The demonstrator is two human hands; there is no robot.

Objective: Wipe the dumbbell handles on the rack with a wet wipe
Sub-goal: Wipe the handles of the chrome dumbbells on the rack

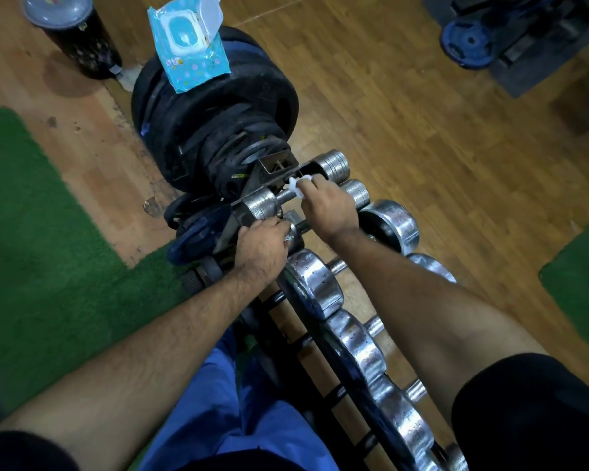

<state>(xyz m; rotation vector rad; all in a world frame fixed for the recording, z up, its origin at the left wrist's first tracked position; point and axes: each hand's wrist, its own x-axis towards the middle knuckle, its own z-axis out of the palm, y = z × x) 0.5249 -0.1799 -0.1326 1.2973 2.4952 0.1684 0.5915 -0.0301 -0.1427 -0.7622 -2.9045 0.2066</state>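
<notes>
Our right hand (327, 207) pinches the crumpled white wet wipe (299, 187) around the chrome dumbbell's steel handle (284, 196); at seven o'clock, our left hand (262, 241) clasps the neighbouring chrome dumbbell (291, 232), probably to steady it.

The rack (323, 338) runs from the near edge away up the middle, dumbbells (315, 283) lying across it in a row. Beyond its far end stands a stack of plates (215, 107), with a wipes pack (189, 42) on top. A bin (72, 35) stands far left on the floor (405, 107). Mats (38, 249) lie left and right of the rack. More plates (466, 42) sit far right.
</notes>
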